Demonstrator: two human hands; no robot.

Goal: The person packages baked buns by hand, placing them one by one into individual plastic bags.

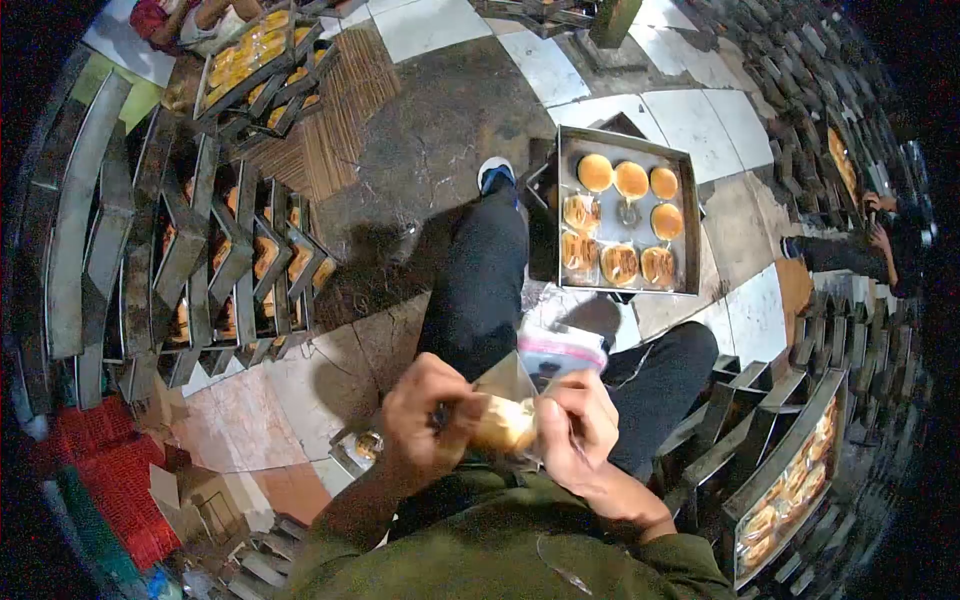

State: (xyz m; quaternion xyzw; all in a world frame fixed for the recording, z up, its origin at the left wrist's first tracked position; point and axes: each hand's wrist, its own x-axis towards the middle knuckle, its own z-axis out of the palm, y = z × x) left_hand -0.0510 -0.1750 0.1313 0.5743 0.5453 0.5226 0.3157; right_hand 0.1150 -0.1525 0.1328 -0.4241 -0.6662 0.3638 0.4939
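A golden bun in what looks like a clear plastic bag is held up in front of my torso, between my two hands. My left hand, slightly blurred, is closed with its fingers pinched at the bun's left side. On the other side, my right hand pinches the wrapping close to the bun. Just beyond my hands, a stack of clear plastic bags with a pinkish edge lies by my lap. Farther forward, a metal tray carries several round buns, some of them in shiny clear wrapping.
Tall stacks of metal trays rise at left, with baked goods inside. Another tray of wrapped buns stands at right. Red crates sit at lower left. A person's arm shows at far right, another person at upper left.
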